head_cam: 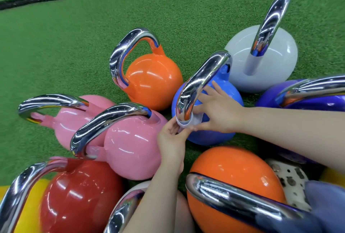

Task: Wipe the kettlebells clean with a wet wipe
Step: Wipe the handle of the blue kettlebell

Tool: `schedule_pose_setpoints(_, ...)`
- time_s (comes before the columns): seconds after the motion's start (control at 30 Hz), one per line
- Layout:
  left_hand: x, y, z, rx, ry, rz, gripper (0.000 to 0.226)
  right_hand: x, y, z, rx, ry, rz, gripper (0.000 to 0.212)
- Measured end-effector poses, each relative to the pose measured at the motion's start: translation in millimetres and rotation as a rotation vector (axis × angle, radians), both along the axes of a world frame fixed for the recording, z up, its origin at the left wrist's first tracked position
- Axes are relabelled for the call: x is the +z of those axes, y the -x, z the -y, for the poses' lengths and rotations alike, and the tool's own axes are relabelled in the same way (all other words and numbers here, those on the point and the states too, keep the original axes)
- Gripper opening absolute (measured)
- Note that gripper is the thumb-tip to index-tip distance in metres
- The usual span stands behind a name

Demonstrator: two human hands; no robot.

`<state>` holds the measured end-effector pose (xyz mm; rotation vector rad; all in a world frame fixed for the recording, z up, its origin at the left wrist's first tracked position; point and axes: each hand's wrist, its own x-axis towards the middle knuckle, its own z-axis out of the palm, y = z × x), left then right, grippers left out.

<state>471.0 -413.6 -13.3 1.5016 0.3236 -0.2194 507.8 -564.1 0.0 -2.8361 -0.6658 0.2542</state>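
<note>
Head view: the wet wipe (186, 121) is wrapped round the lower handle leg of the blue kettlebell (220, 120) on the turf. Left hand (170, 139) pinches it; right hand's (217, 112) grip seems to pinch it too. Next, slide it along the chrome.

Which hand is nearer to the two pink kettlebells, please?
Left. The left hand holds the wipe beside the nearer pink kettlebell; the right hand lies across the blue kettlebell.
</note>
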Motion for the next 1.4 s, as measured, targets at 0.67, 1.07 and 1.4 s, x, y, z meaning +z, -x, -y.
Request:
schedule_pose_setpoints(0.67,53,-13,0,-0.262,-0.567,0.360,0.013,28,-3,4,-0.333,-0.882,-0.429,0.018)
schedule_pose_setpoints(1.07,111,-76,30,-0.694,-0.661,0.153,0.038,30,-2,13,-0.631,-1.586,-0.870,0.024)
schedule_pose_setpoints(1.4,55,-47,8,-0.229,-0.232,-0.222,0.027,25,1,26,-0.482,-1.097,-0.706,0.009)
